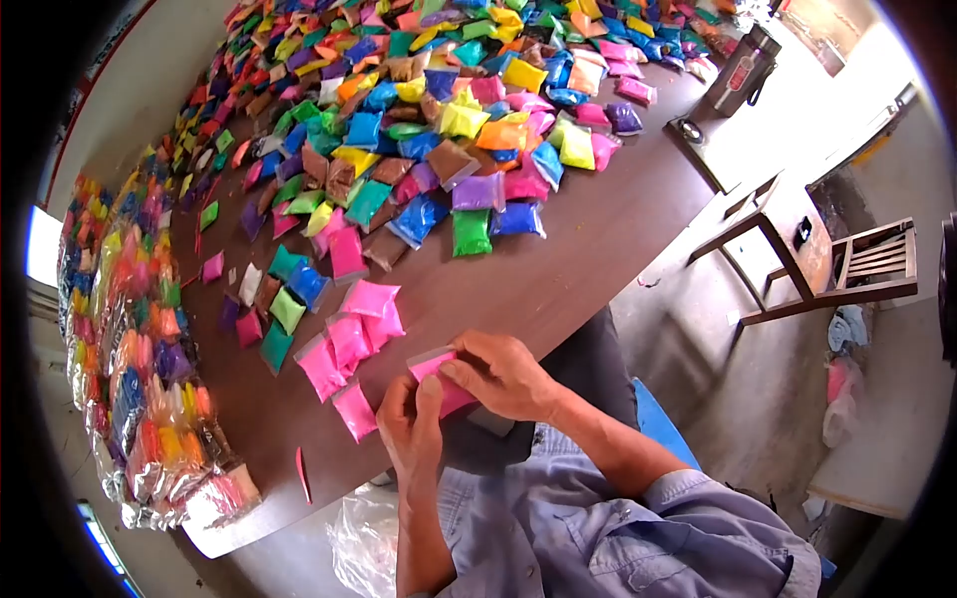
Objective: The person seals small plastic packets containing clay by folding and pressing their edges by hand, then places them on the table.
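In the head view, a pink packet (452,396) is held at the near edge of the desk (558,299), the grip of the left hand (412,424) and that of the right hand (503,377) both being clamped on it. Its clear film edge (431,356) is best pinched flat between thumbs and fingertips, with the plump, soft-looking body left unsqueezed. Glossy, pillow-shaped pink packs (349,344) are grouped nearby on the smooth brown surface, below a many-coloured heap (399,130).

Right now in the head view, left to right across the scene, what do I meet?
Plastic-wrapped bundles → slim red item → left hand → right hand (both on one pink packet) → wooden chair.
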The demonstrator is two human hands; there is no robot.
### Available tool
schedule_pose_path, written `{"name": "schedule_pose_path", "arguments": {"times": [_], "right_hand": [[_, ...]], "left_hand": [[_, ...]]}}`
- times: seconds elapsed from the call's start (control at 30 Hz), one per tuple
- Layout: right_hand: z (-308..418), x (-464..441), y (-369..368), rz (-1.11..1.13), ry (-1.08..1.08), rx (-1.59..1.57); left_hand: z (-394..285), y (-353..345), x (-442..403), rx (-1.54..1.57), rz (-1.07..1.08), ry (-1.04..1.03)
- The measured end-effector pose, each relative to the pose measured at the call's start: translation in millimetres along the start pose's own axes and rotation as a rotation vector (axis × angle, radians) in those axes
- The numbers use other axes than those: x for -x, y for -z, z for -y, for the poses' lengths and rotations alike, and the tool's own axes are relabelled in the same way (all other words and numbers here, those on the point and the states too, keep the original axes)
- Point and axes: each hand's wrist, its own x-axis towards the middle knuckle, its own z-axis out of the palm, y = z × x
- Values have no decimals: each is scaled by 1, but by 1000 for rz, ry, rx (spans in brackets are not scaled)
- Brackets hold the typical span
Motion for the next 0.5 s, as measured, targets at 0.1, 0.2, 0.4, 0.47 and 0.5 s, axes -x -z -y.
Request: {"name": "schedule_pose_path", "arguments": {"times": [0.1,0.2,0.4,0.47,0.5], "right_hand": [[-1,1,-2,-33,33,8],[-2,0,-2,3,86,45],[-1,-1,0,59,8,68],[-4,-1,2,74,14,37],[-3,-1,1,73,15,39]], "left_hand": [[1,2,-2,-60,0,-27],[11,4,-3,-58,2,-29],[10,7,-2,-29,24,-2],[7,8,0,66,43,56],[9,7,0,68,43,55]]}}
